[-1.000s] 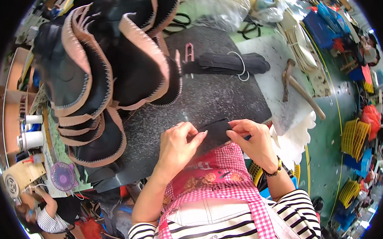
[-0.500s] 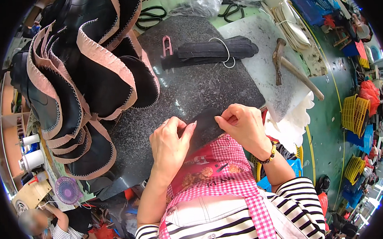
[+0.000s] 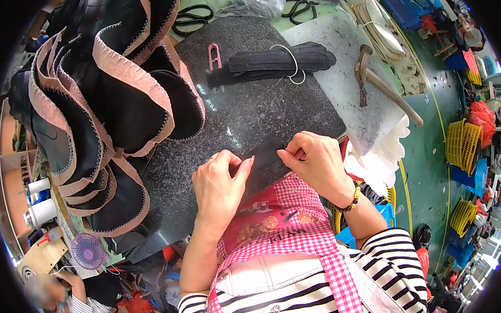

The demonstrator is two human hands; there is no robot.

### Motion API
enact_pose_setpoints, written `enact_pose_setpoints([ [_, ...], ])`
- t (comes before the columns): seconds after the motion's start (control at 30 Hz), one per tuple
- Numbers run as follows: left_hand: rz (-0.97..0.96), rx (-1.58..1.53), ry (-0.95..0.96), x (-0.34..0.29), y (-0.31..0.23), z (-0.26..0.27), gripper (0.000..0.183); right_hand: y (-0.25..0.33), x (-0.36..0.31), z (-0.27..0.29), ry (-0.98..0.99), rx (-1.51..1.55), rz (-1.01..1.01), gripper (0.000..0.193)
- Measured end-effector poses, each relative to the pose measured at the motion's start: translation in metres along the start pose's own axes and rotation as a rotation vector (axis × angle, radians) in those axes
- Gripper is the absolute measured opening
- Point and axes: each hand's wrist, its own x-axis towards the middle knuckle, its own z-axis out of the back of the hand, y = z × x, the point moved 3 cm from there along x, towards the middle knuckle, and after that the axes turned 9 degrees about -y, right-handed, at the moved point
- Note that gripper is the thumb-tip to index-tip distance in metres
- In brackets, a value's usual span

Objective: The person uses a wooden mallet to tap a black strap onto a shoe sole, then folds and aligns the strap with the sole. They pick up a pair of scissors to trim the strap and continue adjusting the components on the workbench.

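1. The left hand [image 3: 221,183] lies palm down on a small black leather piece [image 3: 264,158], its fingers flat and close together, pressing the left part of the piece against the dark speckled stone slab [image 3: 260,114] that tops the desk.
2. The right hand [image 3: 315,165] pinches the right edge of the same black piece between thumb and fingertips, knuckles bent; a beaded bracelet [image 3: 350,199] circles its wrist.
3. The piece sits between the two hands, at the slab's near edge, just ahead of the person's pink checked apron [image 3: 282,233].
4. Beyond the hands, farther up the slab, lies a bundle of black strips [image 3: 274,63] with a white cord loop around it; a pink thread snip [image 3: 214,60] rests just left of that bundle.
5. To the left of the left hand a stack of black shoe uppers with tan stitched edges [image 3: 108,101] fans out over the slab's left side.
6. Right of the right hand and farther away, a hammer [image 3: 381,83] lies on a pale stone block [image 3: 360,118], well apart from both hands.
7. Below and left of the left hand, off the desk, stands a small purple fan [image 3: 88,250].
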Motion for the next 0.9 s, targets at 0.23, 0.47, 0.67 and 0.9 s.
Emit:
enact_pose_setpoints([
  [0.23,0.014,0.013,0.034,0.000,-0.002,0.001,0.025,0.000,0.001,0.000,-0.003,0.061,-0.064,0.022],
  [0.47,-0.001,0.029,0.045,0.001,-0.004,0.000,0.024,0.012,0.000,0.008,-0.145,-0.221,0.293,0.019],
  [0.67,-0.035,0.031,-0.003,0.002,0.000,-0.003,0.028,0.004,-0.023,0.007,-0.014,-0.310,0.494,0.022],
  [0.9,-0.072,-0.038,0.023,-0.015,0.003,0.013,0.030,0.024,-0.040,-0.013,0.168,-0.366,0.595,0.059],
])
